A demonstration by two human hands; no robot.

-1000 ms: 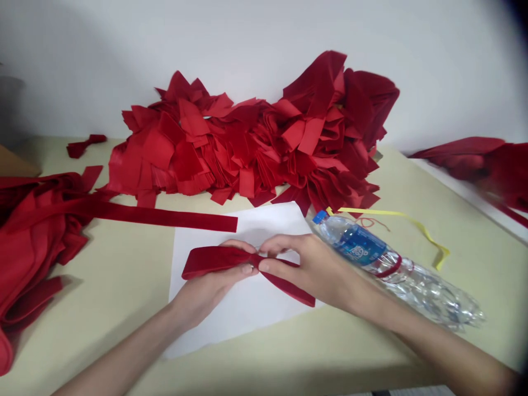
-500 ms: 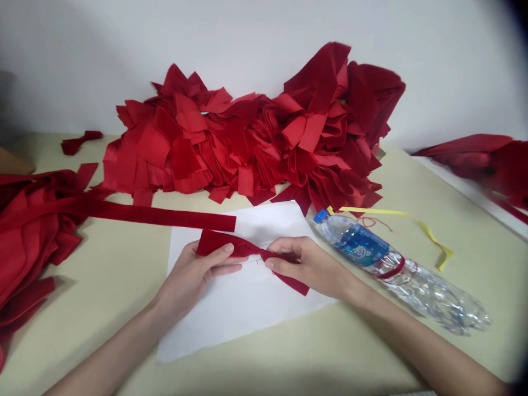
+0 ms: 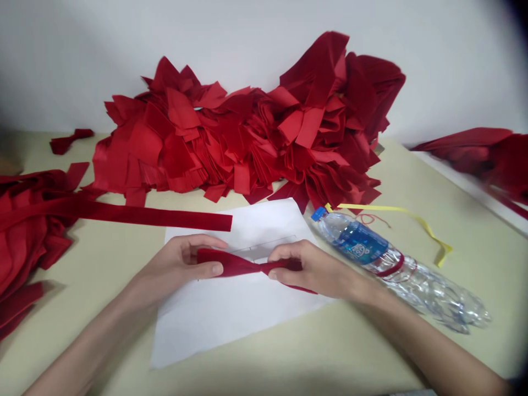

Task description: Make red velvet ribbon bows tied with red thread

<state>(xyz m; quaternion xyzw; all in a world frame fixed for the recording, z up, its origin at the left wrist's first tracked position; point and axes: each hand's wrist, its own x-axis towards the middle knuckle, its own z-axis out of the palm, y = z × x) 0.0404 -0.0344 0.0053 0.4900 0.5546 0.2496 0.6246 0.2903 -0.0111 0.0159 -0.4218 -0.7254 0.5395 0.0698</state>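
Both my hands hold a length of red velvet ribbon (image 3: 235, 265), folded into a flattened loop above a white paper sheet (image 3: 214, 324). My left hand (image 3: 177, 267) grips the loop's left end between thumb and fingers. My right hand (image 3: 309, 269) pinches the ribbon at the gathered narrow point, and a ribbon tail runs out beneath it. Faint drawn lines show on the paper under the ribbon. A clear plastic water bottle (image 3: 358, 245) with a blue cap and label lies on its side just beyond my right hand, apart from it.
A large heap of cut red velvet pieces (image 3: 231, 148) lies against the white wall. A long red strip (image 3: 152, 220) and a red fabric heap (image 3: 25, 236) lie left. A yellow ribbon (image 3: 396, 210) lies behind the bottle, and more red fabric (image 3: 487, 157) lies right.
The ribbon loop has turned flatter and more level, and my left hand has moved left, its grip shifting to the loop's end. My right hand stays at the pinch point. The view has tilted slightly.
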